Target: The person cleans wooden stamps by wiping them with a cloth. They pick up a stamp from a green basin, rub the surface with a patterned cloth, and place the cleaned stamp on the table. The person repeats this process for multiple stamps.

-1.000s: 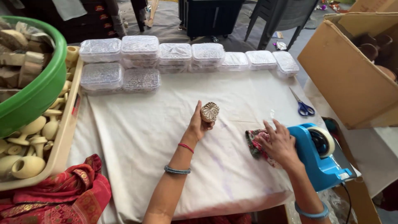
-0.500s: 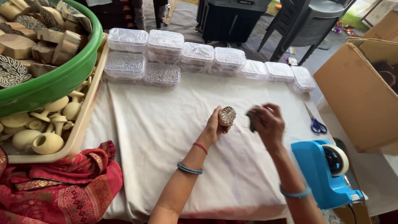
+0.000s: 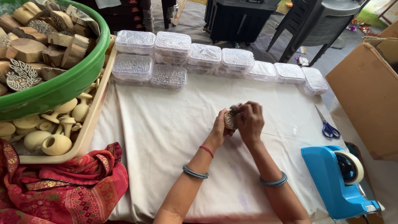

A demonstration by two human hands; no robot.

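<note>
My left hand holds a small round carved wooden block above the middle of the white cloth-covered table. My right hand is closed over the block from the right, its fingers pressing on the block's top edge. Whether a strip of tape lies under those fingers I cannot tell. A blue tape dispenser stands at the near right of the table, apart from both hands.
Blue-handled scissors lie at the right edge. Several clear lidded boxes line the far side. On the left are a green tub of carved wooden blocks, a beige tray of wooden handles and red cloth. A cardboard box stands on the right.
My right hand left the tape dispenser, moved left and closed onto the block in my left hand. The view shifted left, bringing more of the green tub into sight.
</note>
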